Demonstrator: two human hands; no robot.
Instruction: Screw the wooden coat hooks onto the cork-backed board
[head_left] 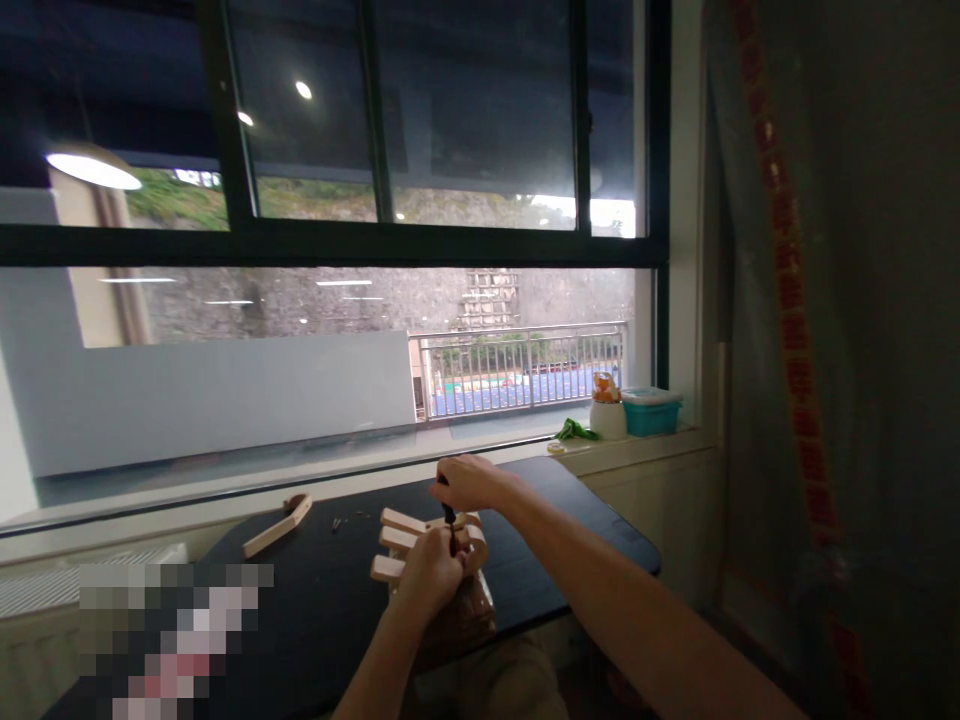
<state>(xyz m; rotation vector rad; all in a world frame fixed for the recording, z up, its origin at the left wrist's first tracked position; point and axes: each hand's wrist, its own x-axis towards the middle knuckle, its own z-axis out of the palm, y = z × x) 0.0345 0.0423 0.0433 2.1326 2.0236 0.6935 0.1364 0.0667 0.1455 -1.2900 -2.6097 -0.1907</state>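
Note:
A light wooden assembly (397,545) with several projecting slats stands on the black table (315,600). My left hand (431,575) grips this wooden piece from the near side. My right hand (465,482) sits above it, closed around a small dark-handled tool (449,517) that points down into the wood. A separate curved wooden part (279,527) lies on the table to the left, away from both hands. Several tiny dark bits, maybe screws (341,521), lie near it.
A wide window and its sill (637,452) run behind the table. On the sill at right stand a white cup (607,418), a teal box (651,412) and something green (574,431). A blurred patch covers the table's lower left.

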